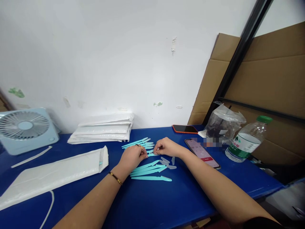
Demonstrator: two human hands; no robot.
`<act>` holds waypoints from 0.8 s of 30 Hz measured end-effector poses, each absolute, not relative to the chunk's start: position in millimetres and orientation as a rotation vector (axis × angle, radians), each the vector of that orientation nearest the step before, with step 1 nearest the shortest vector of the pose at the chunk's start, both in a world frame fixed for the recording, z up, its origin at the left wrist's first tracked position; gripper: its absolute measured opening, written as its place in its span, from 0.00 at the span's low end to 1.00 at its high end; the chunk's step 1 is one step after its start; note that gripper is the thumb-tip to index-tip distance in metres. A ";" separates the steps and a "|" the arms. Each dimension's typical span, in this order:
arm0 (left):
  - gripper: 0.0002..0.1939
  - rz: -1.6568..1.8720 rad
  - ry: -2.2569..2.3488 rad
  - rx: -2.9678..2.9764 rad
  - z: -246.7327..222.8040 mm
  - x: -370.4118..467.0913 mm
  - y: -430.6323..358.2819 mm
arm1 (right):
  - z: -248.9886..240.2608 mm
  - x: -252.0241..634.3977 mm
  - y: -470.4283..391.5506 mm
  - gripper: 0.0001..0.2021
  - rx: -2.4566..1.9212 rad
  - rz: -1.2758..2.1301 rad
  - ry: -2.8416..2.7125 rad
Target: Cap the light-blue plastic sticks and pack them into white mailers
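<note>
My left hand (133, 156), with a ring and a bracelet, pinches a turquoise razor-like stick (150, 155) near its middle. At that stick's right end are the closed fingertips of my right hand (165, 147). Several more turquoise sticks (147, 171) lie fanned out nearer to me, one of them (151, 178) a little apart. Behind my hands rests another group of turquoise sticks (135, 143). Small clear caps (171, 166) are scattered just right of the near sticks.
A light blue fan (26, 127), stacked white padded envelopes (102, 128) and one loose envelope (59, 171) are at left. On the right are an orange-edged phone (185, 129), a lit phone (202, 153), a bagged cup (221, 122) and a green-capped bottle (246, 140).
</note>
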State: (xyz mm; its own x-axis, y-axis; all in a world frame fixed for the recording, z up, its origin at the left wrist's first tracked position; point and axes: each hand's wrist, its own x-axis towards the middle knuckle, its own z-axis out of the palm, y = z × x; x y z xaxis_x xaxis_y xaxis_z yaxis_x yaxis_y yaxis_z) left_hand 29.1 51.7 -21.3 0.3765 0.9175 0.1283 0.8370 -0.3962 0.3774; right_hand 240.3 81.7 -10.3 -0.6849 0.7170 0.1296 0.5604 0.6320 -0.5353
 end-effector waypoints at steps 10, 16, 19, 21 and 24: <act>0.11 0.467 1.395 2.376 -4.9 21.3 38.7 | 14.6 265.4 75.7 0.10 -1.196 0.714 -2.642; 0.08 0.347 1.385 2.354 -4.8 15.7 41.9 | 15.3 271.4 73.4 0.08 -1.255 0.804 -2.701; 0.08 0.375 1.414 2.400 -4.8 15.9 42.3 | 12.9 267.0 74.1 0.07 -1.267 0.718 -2.655; 0.08 0.351 1.411 2.401 -4.5 16.7 41.5 | 10.8 264.3 74.6 0.08 -1.290 0.675 -2.633; 0.09 0.335 1.408 2.422 -5.1 17.6 41.5 | 6.4 259.9 75.0 0.06 -1.296 0.651 -2.595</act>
State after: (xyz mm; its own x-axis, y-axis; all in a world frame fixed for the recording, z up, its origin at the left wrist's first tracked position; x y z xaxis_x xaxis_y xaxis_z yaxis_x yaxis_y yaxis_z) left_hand 17.6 41.5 -5.1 0.4868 0.8725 0.0417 0.7977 -0.4635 0.3859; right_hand 259.9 75.0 6.4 -0.6084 0.7925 -0.0432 0.7190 0.5273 -0.4527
